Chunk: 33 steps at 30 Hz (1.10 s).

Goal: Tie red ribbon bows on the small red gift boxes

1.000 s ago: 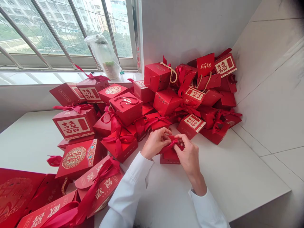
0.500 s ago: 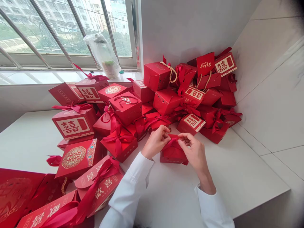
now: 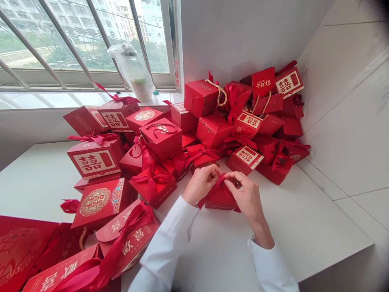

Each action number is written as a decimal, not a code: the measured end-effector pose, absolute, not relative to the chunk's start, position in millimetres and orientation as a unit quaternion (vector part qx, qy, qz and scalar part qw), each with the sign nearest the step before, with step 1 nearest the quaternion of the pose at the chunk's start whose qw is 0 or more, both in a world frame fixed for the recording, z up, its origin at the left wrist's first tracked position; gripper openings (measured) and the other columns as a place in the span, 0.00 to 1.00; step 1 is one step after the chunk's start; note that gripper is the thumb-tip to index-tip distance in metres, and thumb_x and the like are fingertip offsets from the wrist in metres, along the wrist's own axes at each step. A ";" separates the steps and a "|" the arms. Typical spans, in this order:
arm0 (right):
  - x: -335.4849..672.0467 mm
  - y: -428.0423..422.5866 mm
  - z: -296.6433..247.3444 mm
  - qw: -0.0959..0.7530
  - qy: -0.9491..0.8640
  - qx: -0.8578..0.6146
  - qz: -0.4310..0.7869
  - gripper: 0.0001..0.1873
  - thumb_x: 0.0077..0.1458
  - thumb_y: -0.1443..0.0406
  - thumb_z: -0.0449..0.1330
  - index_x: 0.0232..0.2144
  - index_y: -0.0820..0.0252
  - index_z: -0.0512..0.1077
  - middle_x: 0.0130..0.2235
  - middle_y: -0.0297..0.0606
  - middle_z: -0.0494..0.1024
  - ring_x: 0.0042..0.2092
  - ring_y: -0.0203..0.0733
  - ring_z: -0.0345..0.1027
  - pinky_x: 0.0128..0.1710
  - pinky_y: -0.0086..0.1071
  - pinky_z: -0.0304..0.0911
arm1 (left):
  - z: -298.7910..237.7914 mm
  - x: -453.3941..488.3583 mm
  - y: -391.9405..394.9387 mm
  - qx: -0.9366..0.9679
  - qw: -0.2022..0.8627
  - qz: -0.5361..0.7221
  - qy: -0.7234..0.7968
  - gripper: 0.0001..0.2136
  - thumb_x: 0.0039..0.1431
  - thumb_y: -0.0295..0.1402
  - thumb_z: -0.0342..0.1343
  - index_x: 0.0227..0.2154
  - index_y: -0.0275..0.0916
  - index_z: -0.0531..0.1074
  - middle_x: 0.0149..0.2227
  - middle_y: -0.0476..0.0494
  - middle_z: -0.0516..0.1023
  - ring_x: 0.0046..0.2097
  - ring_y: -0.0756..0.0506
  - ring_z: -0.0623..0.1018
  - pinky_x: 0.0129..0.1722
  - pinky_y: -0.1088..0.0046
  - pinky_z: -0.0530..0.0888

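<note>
A small red gift box [image 3: 219,199] with a red ribbon stands on the white table [image 3: 306,227] in front of me. My left hand [image 3: 201,183] pinches the ribbon at the box's top from the left. My right hand [image 3: 246,194] pinches the ribbon from the right, fingertips nearly meeting the left hand's. Both hands cover most of the box top, so the knot is hidden. White sleeves reach to both wrists.
A large heap of red gift boxes [image 3: 243,117] with ribbons and cord handles fills the corner behind the hands. More red boxes [image 3: 100,200] lie to the left and near front. A plastic-wrapped container [image 3: 135,73] stands on the window sill. Tiled wall [image 3: 349,121] rises at right.
Both hands kept working the ribbon on the small box: they drew slightly apart, then came together again over the top. The box shifted a little to the right.
</note>
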State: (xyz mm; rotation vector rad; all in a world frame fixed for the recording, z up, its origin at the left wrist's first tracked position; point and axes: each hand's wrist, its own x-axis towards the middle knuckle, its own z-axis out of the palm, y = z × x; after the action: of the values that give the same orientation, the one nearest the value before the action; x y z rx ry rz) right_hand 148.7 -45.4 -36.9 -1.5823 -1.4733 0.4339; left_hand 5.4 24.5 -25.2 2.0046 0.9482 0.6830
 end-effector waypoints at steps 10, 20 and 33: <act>149.5 -45.8 -35.3 0.434 -0.636 -0.614 0.174 0.04 0.54 0.66 0.57 0.31 0.57 0.73 0.31 0.32 0.74 0.28 0.35 0.65 0.31 0.28 0.61 | -24.6 9.1 20.9 0.784 0.378 0.281 0.405 0.07 0.50 0.23 0.49 0.27 0.37 0.72 0.22 0.53 0.70 0.23 0.54 0.63 0.26 0.81 0.60; 161.8 -40.5 -30.6 0.409 -0.667 -0.595 0.185 0.09 0.56 0.66 0.52 0.31 0.57 0.72 0.32 0.34 0.76 0.31 0.37 0.68 0.31 0.28 0.63 | -25.7 7.3 23.1 0.784 0.390 0.279 0.394 0.08 0.48 0.23 0.49 0.27 0.37 0.73 0.22 0.54 0.70 0.23 0.54 0.62 0.26 0.80 0.60; 165.7 -40.0 -32.8 0.378 -0.676 -0.617 0.138 0.06 0.57 0.67 0.53 0.28 0.57 0.69 0.30 0.33 0.74 0.31 0.38 0.67 0.33 0.30 0.61 | -19.9 6.9 21.4 0.767 0.412 0.280 0.404 0.06 0.48 0.25 0.50 0.25 0.37 0.72 0.22 0.53 0.70 0.24 0.54 0.63 0.25 0.80 0.60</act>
State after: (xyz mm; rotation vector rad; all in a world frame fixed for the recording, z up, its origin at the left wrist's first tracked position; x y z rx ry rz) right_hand 165.7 -40.0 -32.8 -1.5755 -1.7285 0.3537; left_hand 6.9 21.4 -19.9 1.9290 1.0173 0.7053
